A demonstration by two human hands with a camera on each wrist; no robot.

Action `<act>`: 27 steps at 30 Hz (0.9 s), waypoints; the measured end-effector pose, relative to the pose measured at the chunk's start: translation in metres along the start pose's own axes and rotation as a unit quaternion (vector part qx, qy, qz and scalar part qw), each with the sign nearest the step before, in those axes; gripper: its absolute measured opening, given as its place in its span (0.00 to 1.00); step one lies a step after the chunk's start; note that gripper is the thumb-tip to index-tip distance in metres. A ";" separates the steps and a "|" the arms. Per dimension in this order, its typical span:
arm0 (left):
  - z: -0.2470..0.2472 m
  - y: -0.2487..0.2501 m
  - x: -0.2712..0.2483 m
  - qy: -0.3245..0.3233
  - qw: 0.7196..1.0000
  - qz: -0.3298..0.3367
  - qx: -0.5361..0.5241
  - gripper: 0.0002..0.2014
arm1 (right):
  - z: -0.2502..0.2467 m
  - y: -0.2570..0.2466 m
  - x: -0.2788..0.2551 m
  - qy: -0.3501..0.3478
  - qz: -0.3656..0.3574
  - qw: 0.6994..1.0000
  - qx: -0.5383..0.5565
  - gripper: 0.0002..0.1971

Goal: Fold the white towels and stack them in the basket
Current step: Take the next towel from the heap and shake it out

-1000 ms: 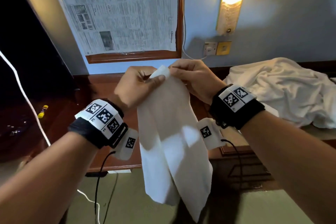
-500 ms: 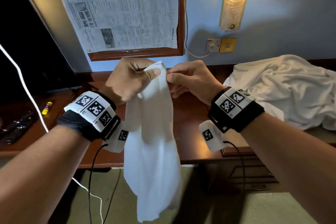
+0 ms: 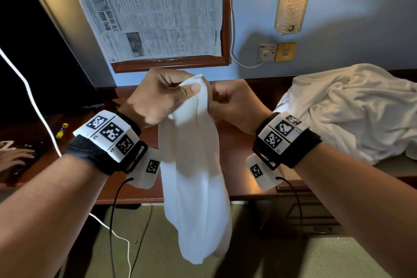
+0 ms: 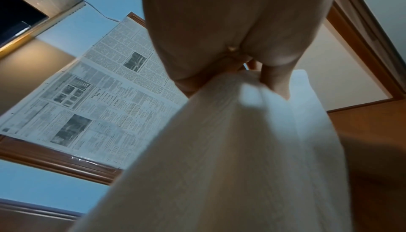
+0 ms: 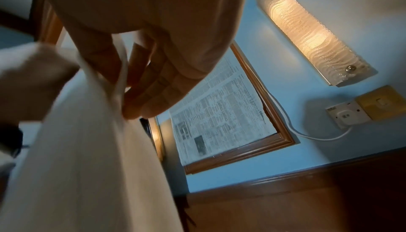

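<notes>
A white towel (image 3: 194, 187) hangs bunched in front of me above the desk edge. My left hand (image 3: 188, 87) pinches its top corner between thumb and fingers. Close beside it on the right, my right hand (image 3: 215, 97) pinches the towel's edge just below the top. In the left wrist view the towel (image 4: 241, 148) drops away from my fingers (image 4: 274, 86). The right wrist view has a strip of towel (image 5: 87, 148) running between thumb and fingers (image 5: 153, 93). A crumpled heap of white towels (image 3: 349, 108) lies at the right. No basket is in view.
A dark wooden desk (image 3: 234, 142) runs under my hands, with a black screen (image 3: 33, 52) at the left. A yellow marker (image 3: 62, 130) and a white cable (image 3: 42, 115) lie there; another person's hand (image 3: 15, 158) rests at the left edge. Green carpet (image 3: 327, 259) lies below.
My right hand has come back against the towel, just below the corner my left hand holds. The towel has gone from spread flat to bunched and narrow.
</notes>
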State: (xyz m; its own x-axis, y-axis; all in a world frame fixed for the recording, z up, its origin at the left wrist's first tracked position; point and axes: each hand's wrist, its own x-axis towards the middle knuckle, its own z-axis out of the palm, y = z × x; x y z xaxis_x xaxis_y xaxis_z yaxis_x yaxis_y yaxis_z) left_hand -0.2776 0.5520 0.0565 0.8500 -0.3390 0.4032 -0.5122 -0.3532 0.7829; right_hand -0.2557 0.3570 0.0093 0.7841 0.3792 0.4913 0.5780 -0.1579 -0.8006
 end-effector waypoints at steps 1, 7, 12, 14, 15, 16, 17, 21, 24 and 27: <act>0.000 0.001 0.000 0.001 1.000 -0.002 0.004 0.07 | 0.004 0.010 -0.004 -0.018 0.009 1.000 -0.016 0.10; -0.015 -0.005 -0.014 0.098 0.995 -0.025 0.026 0.07 | 0.014 0.103 -0.064 -0.146 0.206 0.925 -0.285 0.12; -0.043 -0.029 -0.045 0.198 0.978 -0.067 0.014 0.06 | -0.032 0.171 -0.118 -0.173 0.374 0.837 -0.361 0.08; -0.048 -0.035 -0.055 0.225 0.971 -0.081 0.011 0.09 | -0.048 0.184 -0.131 -0.171 0.388 0.820 -0.383 0.08; -0.050 -0.039 -0.059 0.236 0.968 -0.087 0.003 0.10 | -0.057 0.191 -0.139 -0.172 0.391 0.814 -0.394 0.06; -0.050 -0.042 -0.062 0.246 0.965 -0.090 -0.006 0.10 | -0.065 0.196 -0.147 -0.178 0.399 0.804 -0.404 0.07; -0.050 -0.043 -0.064 0.256 0.962 -0.090 -0.016 0.09 | -0.072 0.200 -0.155 -0.188 0.420 0.786 -0.413 0.08; -0.044 -0.046 -0.059 0.289 0.952 -0.082 -0.058 0.14 | -0.085 0.204 -0.175 -0.217 0.457 0.707 -0.495 0.12; -0.028 -0.040 -0.048 0.260 0.961 -0.078 -0.056 0.11 | -0.075 0.191 -0.162 -0.235 0.394 0.706 -0.539 0.15; -0.009 -0.034 -0.038 0.205 0.976 -0.079 -0.011 0.09 | -0.048 0.155 -0.124 -0.174 0.228 0.821 -0.494 0.13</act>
State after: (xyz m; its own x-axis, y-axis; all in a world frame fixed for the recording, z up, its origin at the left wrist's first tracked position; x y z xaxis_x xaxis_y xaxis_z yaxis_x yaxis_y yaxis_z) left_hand -0.2916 0.5852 0.0192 0.8979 0.0967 0.4294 -0.3727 -0.3519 0.8586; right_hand -0.2529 0.2412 -0.1589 0.9572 0.2855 -0.0475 0.2783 -0.9529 -0.1207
